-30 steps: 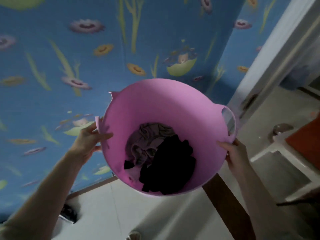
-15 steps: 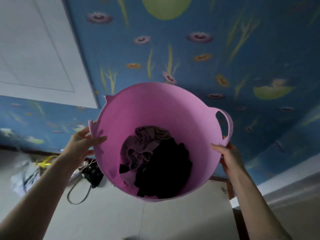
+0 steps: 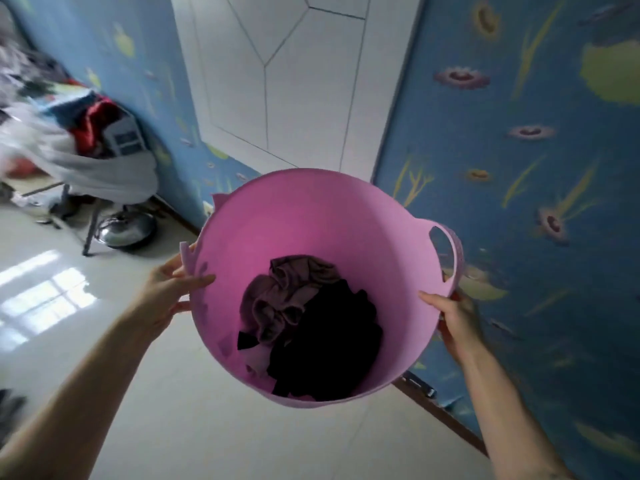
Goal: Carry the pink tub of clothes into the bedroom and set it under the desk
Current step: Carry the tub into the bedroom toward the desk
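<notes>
carrying a pink tub (image 3: pixel 311 216) of clothes (image 3: pixel 311 327) at chest height; left hand (image 3: pixel 162 296) and right hand (image 3: pixel 453 320) each clamp its rim. keeping it level and clear of the blue wall (image 3: pixel 519 202) should help

clothes (image 3: pixel 308 327) in tub (image 3: pixel 332 216), door (image 3: pixel 291 81) behind, chair (image 3: pixel 86 174) left
</notes>
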